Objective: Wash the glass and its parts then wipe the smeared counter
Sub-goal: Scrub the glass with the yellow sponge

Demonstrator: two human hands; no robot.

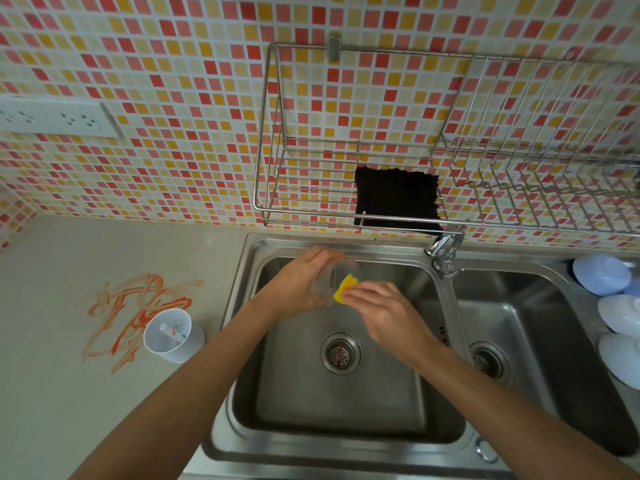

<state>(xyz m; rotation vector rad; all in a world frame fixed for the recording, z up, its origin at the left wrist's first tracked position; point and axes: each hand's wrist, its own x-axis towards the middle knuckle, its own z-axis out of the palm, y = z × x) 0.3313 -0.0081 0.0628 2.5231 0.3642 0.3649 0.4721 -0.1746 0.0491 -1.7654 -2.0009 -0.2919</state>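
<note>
Over the sink (pixel 346 403), the left hand (pixel 298 282) grips the glass (pixel 337 277), tilted; the right hand (pixel 377 306) pinches a sponge (pixel 344 289) at its rim. Cup (pixel 169 336) at 9 o'clock on the smeared bench (pixel 52 375).

Yellow sponge (pixel 345 288), orange smear (pixel 138 317), black cloth (pixel 396 199)

Clear glass (pixel 335 278) tilted over sink, yellow sponge (pixel 345 288) at mouth.

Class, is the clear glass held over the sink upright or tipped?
Tipped. The left hand holds the glass on its side, mouth toward the right hand, which presses a yellow sponge at its rim.
</note>
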